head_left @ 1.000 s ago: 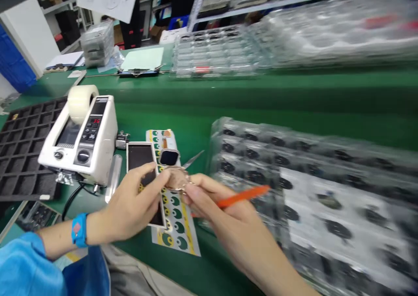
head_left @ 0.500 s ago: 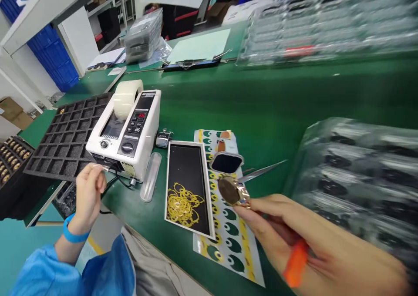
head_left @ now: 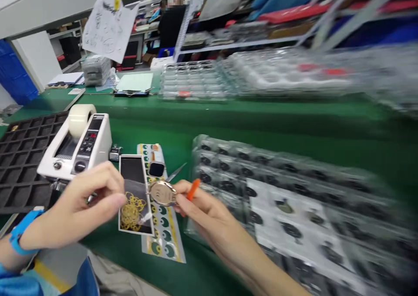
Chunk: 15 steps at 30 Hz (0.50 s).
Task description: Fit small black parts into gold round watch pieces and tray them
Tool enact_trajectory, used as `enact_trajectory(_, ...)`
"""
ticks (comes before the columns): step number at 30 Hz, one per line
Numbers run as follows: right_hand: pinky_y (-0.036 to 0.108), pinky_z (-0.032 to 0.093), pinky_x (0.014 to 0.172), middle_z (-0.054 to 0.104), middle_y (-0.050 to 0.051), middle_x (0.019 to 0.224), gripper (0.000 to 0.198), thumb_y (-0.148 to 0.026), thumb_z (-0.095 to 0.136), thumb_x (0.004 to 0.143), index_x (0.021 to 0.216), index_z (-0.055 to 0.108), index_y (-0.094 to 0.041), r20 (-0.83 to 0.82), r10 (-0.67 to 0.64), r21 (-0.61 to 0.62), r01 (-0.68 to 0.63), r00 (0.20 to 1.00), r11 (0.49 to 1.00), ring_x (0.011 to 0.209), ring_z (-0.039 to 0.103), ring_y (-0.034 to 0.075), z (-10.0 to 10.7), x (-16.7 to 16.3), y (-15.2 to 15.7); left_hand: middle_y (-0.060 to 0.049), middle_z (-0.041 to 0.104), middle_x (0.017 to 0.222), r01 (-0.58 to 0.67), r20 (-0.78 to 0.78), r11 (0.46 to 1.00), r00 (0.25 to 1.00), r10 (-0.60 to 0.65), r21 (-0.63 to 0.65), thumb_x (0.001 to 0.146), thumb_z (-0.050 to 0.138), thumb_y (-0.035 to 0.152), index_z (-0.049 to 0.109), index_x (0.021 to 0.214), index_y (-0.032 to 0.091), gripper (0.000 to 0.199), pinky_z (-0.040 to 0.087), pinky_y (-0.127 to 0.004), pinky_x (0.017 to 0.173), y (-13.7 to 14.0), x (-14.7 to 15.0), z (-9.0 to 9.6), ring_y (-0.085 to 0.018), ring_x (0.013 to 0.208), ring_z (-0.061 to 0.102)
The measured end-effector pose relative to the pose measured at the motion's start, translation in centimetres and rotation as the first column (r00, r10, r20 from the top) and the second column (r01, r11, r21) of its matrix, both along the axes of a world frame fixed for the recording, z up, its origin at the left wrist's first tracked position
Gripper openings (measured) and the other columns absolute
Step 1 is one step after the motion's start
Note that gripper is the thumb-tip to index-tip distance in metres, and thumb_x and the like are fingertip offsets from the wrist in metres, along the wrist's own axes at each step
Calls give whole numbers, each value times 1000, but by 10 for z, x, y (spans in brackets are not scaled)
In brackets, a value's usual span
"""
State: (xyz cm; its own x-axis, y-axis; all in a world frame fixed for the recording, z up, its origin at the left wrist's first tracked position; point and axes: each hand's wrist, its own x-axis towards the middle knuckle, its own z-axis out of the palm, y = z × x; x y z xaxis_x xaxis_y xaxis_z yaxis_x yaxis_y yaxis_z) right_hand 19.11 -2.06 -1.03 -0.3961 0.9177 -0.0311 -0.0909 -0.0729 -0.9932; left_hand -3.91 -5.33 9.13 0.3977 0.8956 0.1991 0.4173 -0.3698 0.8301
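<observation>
In my right hand (head_left: 204,206), a round gold-coloured watch case (head_left: 162,193) is pinched by its edge between thumb and fingers. An orange strip (head_left: 193,189) is around one finger of that hand. A clear piece of tape (head_left: 137,188) stretches from the closed fingertips of my left hand (head_left: 93,202) towards the watch case; I cannot tell whether it touches. Under the tape lies a white-rimmed black tray (head_left: 132,165) with a heap of thin yellow rings (head_left: 132,211). A sheet of green and yellow stickers (head_left: 168,243) lies beside it, with a square-faced watch (head_left: 156,169) on top.
The white tape dispenser (head_left: 98,146) with its roll (head_left: 78,122) stands at left, beside a black compartment tray (head_left: 19,156). Pointed tweezers (head_left: 177,172) lie behind the watch case. Clear plastic trays of dark round parts (head_left: 277,165) fill the right. A clipboard (head_left: 135,82) lies at the back.
My left hand has moved right, away from the dispenser's front, bringing the tape near the watch case. The case's metal face now shows more squarely. The view has swung right.
</observation>
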Motion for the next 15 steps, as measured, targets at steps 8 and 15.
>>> enact_trajectory(8,25,34,64,43,-4,68,44,-65,65,80,77,57,-21,-153,22,-117,-40,988,992,63,37,12,0,1,10,3,37,68,102,132,969,989,-73,-226,89,56,30,51,63,18,28,25,-28,54,46,42,-54,-13,60,35)
enact_trajectory(15,26,34,64,46,-3,72,39,-60,63,84,79,58,-22,-186,83,-118,-107,979,987,66,40,13,-5,2,10,4,37,65,135,163,936,983,-85,-326,87,56,29,49,60,18,29,24,-29,53,51,35,-67,-12,57,33)
